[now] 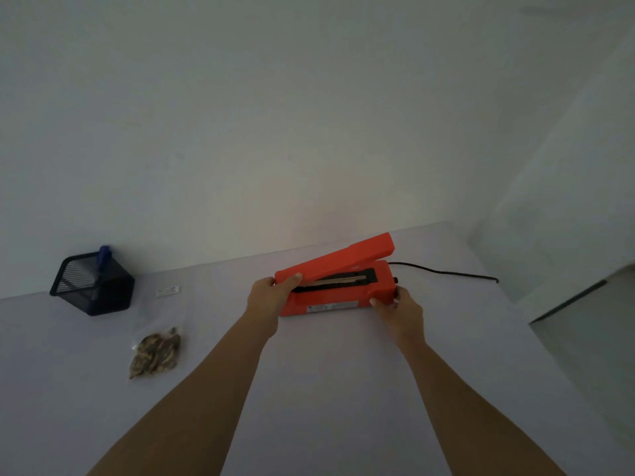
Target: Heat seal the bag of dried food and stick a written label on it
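Observation:
An orange heat sealer (338,280) stands on the white table (309,389) near the back wall, its lid arm raised at an angle. My left hand (266,297) grips the sealer's left end, thumb on the lid's free tip. My right hand (400,309) holds the sealer's right end, fingers by a dark knob. A clear bag of brown dried food (156,352) lies flat to the left, apart from both hands. A small white label (167,291) lies beyond the bag.
A black mesh pen holder (92,283) with a blue pen (104,256) stands at the back left. The sealer's black cord (446,272) runs right toward the table edge. A wall rises right behind the table; its right edge drops off.

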A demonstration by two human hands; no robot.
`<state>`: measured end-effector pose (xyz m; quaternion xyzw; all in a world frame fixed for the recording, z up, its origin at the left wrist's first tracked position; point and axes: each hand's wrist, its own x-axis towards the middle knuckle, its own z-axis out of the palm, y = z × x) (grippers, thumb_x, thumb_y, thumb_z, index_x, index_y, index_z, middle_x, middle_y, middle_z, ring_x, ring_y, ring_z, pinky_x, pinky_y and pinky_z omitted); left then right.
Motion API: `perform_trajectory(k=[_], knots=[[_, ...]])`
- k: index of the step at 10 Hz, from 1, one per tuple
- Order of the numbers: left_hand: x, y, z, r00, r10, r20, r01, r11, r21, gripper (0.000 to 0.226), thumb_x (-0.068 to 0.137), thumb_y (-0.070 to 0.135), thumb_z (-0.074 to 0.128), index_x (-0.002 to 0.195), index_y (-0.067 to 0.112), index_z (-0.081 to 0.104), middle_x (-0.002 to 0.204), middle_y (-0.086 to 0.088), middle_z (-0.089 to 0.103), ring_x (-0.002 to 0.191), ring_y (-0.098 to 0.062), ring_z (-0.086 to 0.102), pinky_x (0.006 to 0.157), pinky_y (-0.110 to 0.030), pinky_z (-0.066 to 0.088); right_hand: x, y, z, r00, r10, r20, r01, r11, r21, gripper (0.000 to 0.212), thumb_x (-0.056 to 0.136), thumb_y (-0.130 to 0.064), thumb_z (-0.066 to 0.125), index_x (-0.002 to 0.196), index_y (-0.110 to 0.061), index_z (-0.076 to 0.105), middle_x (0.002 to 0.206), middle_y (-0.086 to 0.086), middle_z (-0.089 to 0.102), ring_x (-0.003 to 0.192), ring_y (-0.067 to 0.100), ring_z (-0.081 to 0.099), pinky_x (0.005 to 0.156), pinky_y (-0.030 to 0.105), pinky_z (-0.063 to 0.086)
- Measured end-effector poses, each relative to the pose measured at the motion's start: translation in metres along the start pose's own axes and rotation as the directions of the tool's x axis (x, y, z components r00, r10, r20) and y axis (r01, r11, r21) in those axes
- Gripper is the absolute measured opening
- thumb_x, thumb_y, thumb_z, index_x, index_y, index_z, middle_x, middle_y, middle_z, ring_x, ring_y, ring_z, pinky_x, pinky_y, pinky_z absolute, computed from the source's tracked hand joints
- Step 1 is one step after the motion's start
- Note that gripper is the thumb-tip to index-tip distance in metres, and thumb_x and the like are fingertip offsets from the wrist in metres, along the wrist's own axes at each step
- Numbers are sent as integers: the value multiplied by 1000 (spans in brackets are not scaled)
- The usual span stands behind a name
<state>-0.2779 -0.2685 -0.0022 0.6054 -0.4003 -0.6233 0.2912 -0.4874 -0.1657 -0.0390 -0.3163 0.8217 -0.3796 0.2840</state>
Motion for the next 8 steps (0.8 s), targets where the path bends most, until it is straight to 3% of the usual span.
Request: perform_trajectory(k=[1,3,4,6,7,8], knots=[[29,13,7,1000,27,0,-27,999,-19,66,51,51,77,98,6,65,102,-14,68,96,-32,64,91,-50,51,31,-7,8,999,-34,-19,33,999,-26,53,79,-28,71,123,-7,52,116,16,64,105,33,60,92,43,47],[55,25,16,999,47,-6,-47,999,-10,60,45,55,74,85,12,65,99,-13,69,95,-31,64,91,-50,51,62,-18,13,999,-52,-16,51,998,-38,52,80,-29,70,124,-9,51,118,15,63,107,31,59,94,42,46],[62,31,20,999,32,-22,-32,999,-3,76,37,59,74,92,7,64,101,-14,67,95,-31,64,89,-49,52,77,-23,14,997,-75,-16,74,996,-56,51,82,-29,68,125,-9,51,119,15,62,108,31,58,94,41,46],[70,30,25,999,36,-39,-37,999,-25,84,34,58,74,97,4,62,102,-15,67,94,-31,64,88,-49,52,87,-20,13,996,-89,9,89,993,-76,51,82,-31,68,125,-10,51,121,14,61,111,31,57,97,44,45],[63,33,26,999,42,-21,-43,998,-34,88,40,61,73,105,3,61,109,-16,65,97,-31,63,90,-48,51,87,-21,14,994,-110,9,110,986,-129,55,83,-33,66,127,-7,47,124,17,58,116,33,54,98,43,44],[48,37,26,998,43,-50,-42,999,24,82,78,54,63,137,2,39,138,-17,46,122,-33,47,104,-44,39,77,-28,10,1000,15,24,-11,983,-182,75,86,-34,62,142,-1,24,142,22,38,132,35,37,107,41,31]])
